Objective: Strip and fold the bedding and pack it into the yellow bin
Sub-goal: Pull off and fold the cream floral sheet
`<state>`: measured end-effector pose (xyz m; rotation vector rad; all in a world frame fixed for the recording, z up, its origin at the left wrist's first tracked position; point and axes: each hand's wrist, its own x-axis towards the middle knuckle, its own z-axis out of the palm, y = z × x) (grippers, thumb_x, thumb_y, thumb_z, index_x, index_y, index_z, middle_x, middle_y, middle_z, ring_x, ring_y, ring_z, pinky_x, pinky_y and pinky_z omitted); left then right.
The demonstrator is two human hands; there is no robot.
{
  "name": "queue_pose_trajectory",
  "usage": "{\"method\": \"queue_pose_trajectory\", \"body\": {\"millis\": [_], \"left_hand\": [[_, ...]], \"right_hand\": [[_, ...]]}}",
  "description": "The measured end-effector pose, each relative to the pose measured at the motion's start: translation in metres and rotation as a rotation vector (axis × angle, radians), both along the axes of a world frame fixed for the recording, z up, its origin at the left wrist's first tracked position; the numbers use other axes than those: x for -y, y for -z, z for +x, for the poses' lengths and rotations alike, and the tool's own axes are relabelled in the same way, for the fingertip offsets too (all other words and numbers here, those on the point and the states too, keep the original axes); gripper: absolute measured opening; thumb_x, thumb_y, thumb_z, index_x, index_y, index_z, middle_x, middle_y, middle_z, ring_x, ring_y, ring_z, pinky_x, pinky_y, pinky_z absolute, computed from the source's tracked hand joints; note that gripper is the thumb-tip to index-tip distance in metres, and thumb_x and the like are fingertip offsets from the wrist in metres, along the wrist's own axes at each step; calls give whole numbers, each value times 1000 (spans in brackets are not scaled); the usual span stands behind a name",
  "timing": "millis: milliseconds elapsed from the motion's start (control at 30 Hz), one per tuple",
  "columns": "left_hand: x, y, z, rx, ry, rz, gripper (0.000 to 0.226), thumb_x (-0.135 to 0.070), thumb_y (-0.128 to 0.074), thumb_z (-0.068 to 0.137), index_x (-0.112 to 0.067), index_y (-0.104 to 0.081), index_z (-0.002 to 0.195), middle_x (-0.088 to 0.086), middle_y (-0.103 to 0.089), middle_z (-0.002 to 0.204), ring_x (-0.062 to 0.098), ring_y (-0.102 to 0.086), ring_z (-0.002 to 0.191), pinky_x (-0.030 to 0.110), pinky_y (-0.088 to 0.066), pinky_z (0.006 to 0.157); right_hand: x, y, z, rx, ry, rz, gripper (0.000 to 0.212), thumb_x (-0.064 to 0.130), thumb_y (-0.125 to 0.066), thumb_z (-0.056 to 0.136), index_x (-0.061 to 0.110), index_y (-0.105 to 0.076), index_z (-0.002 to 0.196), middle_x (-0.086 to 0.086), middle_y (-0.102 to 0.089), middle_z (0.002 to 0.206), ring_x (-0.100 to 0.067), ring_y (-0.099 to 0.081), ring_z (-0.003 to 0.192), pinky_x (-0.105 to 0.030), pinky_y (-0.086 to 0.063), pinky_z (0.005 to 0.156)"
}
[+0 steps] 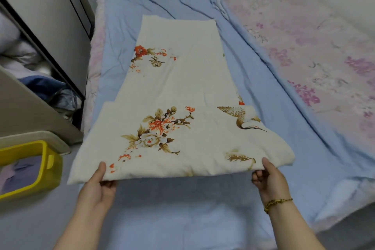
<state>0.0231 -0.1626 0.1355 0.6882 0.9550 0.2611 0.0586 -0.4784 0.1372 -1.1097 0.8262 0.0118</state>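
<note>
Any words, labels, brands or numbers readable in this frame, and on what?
None can be read.
The cream flowered sheet carries only printed flowers and birds, no lettering.
The yellow bin shows no label or marking on its visible wall.

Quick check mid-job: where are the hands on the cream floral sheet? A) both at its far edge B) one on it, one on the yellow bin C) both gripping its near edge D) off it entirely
C: the left hand and right hand each grip the near edge of the cream floral sheet, thumbs on top.
</note>
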Motion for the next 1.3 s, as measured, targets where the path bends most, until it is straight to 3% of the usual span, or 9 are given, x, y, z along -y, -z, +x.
{"method": "queue_pose_trajectory", "body": {"millis": [133,267,400,500,867,1033,1100,1200,1300], "left_hand": [[-13,-22,-54,145,38,-28,7,-18,-56,89,-22,-61,90,-10,-74,75,2,-69,63,20,-57,58],[-29,-29,-85,217,148,33,42,-28,-90,24,-31,-77,64,-9,-75,80,4,-71,71,24,-57,61],[-25,-24,-76,170,116,10,6,-28,-76,60,-34,-75,59,-11,-74,75,3,-70,66,23,-57,56],[-27,-13,-51,133,99,32,53,-18,-43,94,-35,-74,55,-11,-73,71,2,-69,63,23,-55,58],[-47,-3,121,-88,166,262,10,-21,-46,95,-26,-52,101,-12,-57,89,3,-53,79,30,-29,92],[-54,9,223,-88,302,315,16,-23,-43,96,-25,-53,84,-12,-65,74,2,-58,72,25,-33,84],[-56,25,252,-99,329,436,16,-21,-44,97,-20,-58,87,-15,-70,67,3,-61,76,16,-41,70],[-65,60,268,-286,416,681,36,-20,-51,94,-12,-50,130,2,-56,130,19,-50,120,19,-38,94],[-76,106,245,-599,618,866,60,-23,-53,93,-9,-26,145,12,-30,150,31,-31,137,39,-27,110]], "right_hand": [[-1,-27,-55,59,37,19,26,9,-39,96,12,-47,72,10,-37,31,-2,-31,24,-7,-23,33],[-1,-35,-88,36,1,4,24,12,-37,96,8,-49,75,3,-34,27,-3,-27,20,-7,-18,30],[-8,-29,-79,42,35,-12,24,12,-38,96,10,-49,75,4,-35,26,-3,-27,20,-6,-18,30],[-11,-24,-52,63,47,-21,23,12,-38,96,12,-51,77,7,-37,28,-2,-28,21,-6,-18,30],[-18,-9,105,22,-10,-126,34,15,-41,97,12,-43,63,5,-44,28,-1,-34,23,-8,-23,28],[-16,17,214,-41,-139,-156,32,21,-40,98,11,-48,69,6,-52,33,-3,-40,25,-9,-29,32],[-20,37,248,-31,-300,-226,29,21,-38,99,11,-57,78,6,-67,54,-4,-60,51,-15,-45,50],[-18,71,265,-104,-555,-457,28,9,-41,97,10,-58,119,-6,-59,125,-20,-50,119,-26,-35,96],[-7,97,243,-253,-533,-642,39,8,-42,95,8,-46,134,-10,-44,141,-26,-40,130,-31,-28,107]]}}
